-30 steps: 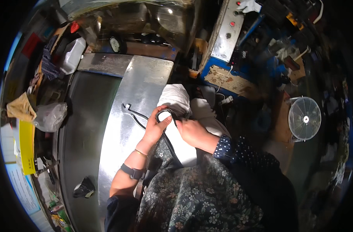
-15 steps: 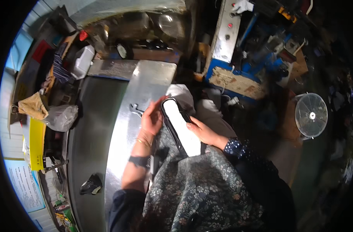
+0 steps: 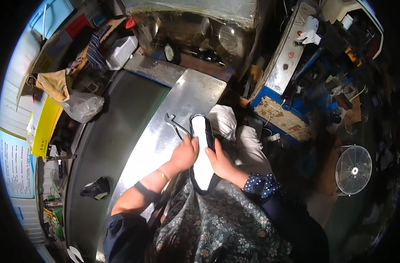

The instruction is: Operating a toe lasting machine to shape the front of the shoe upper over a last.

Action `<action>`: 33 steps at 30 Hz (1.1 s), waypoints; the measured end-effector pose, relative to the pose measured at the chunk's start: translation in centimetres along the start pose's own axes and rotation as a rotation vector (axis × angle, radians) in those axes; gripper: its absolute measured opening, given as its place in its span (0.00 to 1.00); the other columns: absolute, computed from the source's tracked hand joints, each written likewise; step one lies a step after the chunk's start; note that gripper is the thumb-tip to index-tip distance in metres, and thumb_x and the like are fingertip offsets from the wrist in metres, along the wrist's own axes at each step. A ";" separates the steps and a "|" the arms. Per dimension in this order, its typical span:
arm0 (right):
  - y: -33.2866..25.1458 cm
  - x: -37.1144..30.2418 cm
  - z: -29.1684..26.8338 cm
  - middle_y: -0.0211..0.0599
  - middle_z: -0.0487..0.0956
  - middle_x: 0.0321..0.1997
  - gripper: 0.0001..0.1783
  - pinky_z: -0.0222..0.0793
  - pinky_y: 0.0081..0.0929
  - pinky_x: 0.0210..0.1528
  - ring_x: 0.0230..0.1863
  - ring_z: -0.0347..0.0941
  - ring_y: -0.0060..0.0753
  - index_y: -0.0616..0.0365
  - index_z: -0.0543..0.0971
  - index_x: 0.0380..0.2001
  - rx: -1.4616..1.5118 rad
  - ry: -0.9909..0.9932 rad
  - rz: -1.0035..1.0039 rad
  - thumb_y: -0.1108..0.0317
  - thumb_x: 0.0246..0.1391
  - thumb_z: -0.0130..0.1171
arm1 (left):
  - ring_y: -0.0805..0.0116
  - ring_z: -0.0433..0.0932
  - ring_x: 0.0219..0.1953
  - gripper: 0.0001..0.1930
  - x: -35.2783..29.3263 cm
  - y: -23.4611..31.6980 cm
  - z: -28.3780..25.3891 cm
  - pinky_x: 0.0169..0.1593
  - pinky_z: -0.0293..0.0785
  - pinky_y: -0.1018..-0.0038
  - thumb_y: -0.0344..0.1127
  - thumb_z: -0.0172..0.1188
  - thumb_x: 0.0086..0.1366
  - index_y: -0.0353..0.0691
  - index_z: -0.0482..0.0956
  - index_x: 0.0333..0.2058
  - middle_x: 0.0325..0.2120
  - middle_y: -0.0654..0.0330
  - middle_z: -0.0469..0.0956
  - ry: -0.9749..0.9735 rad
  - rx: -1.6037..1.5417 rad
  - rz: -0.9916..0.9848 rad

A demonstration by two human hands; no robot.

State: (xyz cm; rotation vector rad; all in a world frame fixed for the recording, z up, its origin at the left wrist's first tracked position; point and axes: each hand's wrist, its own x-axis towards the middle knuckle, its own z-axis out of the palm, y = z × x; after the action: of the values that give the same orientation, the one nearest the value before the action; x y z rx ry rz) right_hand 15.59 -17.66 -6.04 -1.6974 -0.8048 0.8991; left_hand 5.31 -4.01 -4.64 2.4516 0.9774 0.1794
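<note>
The right grip, a bare hand, is closed on a long, shoe-shaped piece with a flat white face and a black rim, thumb over the white face. The left grip is curled at the piece's opposite edge; whether it clasps the rim or the tool handles beside it, I cannot tell. The piece lies white face up, between the hands and over the dark floral apron. The step in hand looks like handling its rim; the next move calls for a firm right hold, leaving the left fingers free to work. Just beyond, a metal-headed, black-handled hand tool rests on the shiny metal bench. Farther left, a small crumpled dark piece lies on a dark green, curved belt.
</note>
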 end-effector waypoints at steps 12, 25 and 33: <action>-3.9 2.0 -4.3 0.35 0.71 0.64 0.32 0.61 0.25 0.63 0.61 0.65 0.25 0.64 0.58 0.68 0.519 -0.133 0.094 0.55 0.71 0.47 | 0.58 0.76 0.54 0.34 0.5 2.2 -0.8 0.61 0.70 0.62 0.62 0.37 0.74 0.36 0.71 0.57 0.53 0.51 0.77 -0.184 -1.890 -0.518; -9.1 -9.6 -20.1 0.36 0.62 0.71 0.45 0.57 0.25 0.67 0.67 0.62 0.28 0.58 0.54 0.72 0.628 0.172 -0.112 0.76 0.51 0.59 | 0.54 0.78 0.52 0.27 -1.2 6.3 -1.3 0.57 0.73 0.63 0.39 0.61 0.66 0.31 0.69 0.59 0.53 0.48 0.77 -0.192 -0.623 0.465; -10.0 -7.9 -45.3 0.66 0.54 0.73 0.46 0.56 0.32 0.68 0.69 0.61 0.46 0.47 0.69 0.66 -0.721 0.985 -0.286 0.64 0.38 0.70 | 0.48 0.76 0.52 0.15 -1.8 2.2 4.2 0.60 0.69 0.57 0.34 0.63 0.56 0.36 0.81 0.42 0.45 0.50 0.80 0.000 -0.151 0.818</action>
State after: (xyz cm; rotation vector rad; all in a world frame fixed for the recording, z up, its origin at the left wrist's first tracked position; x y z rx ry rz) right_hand 49.68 -42.60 14.66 -2.2189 -0.6577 -0.5186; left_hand 6.58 -8.19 -7.10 2.5567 -0.0924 0.4970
